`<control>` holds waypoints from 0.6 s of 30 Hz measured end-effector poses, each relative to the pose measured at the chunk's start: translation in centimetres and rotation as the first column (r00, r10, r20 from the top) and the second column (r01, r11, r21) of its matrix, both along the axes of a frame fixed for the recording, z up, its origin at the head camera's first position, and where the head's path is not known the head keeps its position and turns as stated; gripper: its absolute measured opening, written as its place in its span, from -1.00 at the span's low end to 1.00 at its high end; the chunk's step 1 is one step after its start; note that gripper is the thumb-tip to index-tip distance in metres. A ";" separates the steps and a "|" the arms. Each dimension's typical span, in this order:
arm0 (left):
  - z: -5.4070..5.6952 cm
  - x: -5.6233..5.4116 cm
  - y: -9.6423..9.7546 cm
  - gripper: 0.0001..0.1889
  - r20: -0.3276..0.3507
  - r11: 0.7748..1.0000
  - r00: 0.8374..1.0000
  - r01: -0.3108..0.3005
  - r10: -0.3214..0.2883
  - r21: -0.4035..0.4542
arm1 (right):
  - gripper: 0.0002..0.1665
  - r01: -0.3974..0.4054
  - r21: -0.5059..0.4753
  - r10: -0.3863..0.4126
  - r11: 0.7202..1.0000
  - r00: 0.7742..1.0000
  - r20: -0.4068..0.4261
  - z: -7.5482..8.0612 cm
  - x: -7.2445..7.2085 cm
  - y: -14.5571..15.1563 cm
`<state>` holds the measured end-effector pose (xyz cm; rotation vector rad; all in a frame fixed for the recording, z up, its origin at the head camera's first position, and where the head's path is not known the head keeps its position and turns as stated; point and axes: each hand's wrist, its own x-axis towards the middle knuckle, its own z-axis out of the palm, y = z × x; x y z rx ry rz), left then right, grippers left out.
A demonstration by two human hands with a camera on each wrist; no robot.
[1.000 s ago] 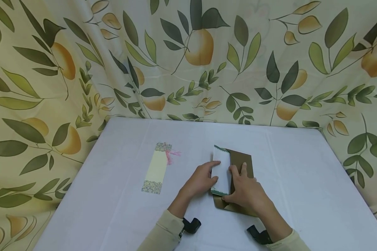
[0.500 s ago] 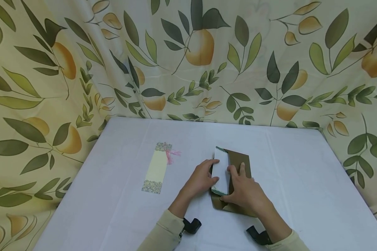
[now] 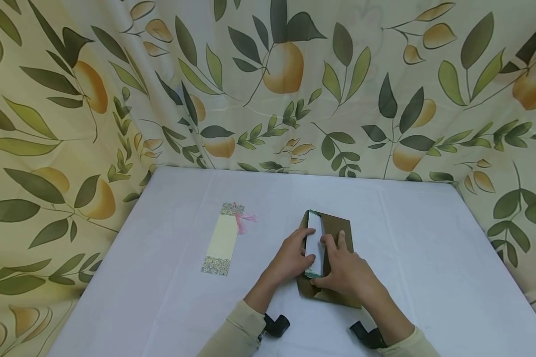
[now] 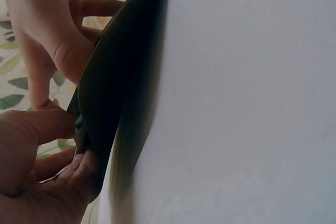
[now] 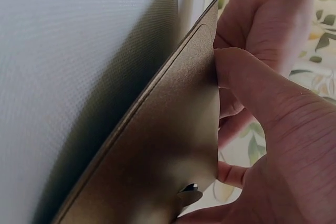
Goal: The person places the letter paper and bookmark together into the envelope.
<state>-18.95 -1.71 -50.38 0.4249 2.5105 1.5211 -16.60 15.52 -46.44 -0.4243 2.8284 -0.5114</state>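
A brown envelope [image 3: 339,230] lies on the table under both hands in the head view. A narrow white card [image 3: 314,243] with green decorated ends shows along its left side, part of it hidden in the envelope. My left hand [image 3: 290,255] pinches the card's left edge between thumb and fingers. With curled fingers and thumb, my right hand [image 3: 348,270] grips the envelope at its opening beside the card. In the right wrist view the envelope [image 5: 163,114] stands tilted off the table, a small cut-out near its bottom, and the right hand [image 5: 283,129] holds its edge.
To the left lies a cream bookmark [image 3: 222,240] with patterned ends and a pink tassel [image 3: 241,222]. A white cloth covers the table [image 3: 169,297]. Behind it hangs a fruit-and-leaf patterned curtain [image 3: 250,114].
The envelope has shifted left over the card, and the card a little to the right, so a narrower strip of card shows. Both hands have drawn slightly closer together.
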 end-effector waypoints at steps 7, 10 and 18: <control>0.0 0.4 0.7 -0.35 0.023 1.000 1.000 -0.002 0.002 -0.007 | 0.22 -0.007 -0.004 0.007 1.000 1.000 0.009 0.0 -0.1 0.1; 0.0 0.5 0.9 -0.35 0.030 1.000 1.000 0.006 -0.005 -0.004 | 0.23 -0.004 -0.005 0.004 1.000 1.000 0.014 0.1 0.0 0.1; -0.1 0.4 0.6 -0.35 0.081 0.994 0.993 0.074 -0.080 0.075 | 0.32 -0.020 0.003 0.020 1.000 1.000 -0.002 0.2 0.2 0.0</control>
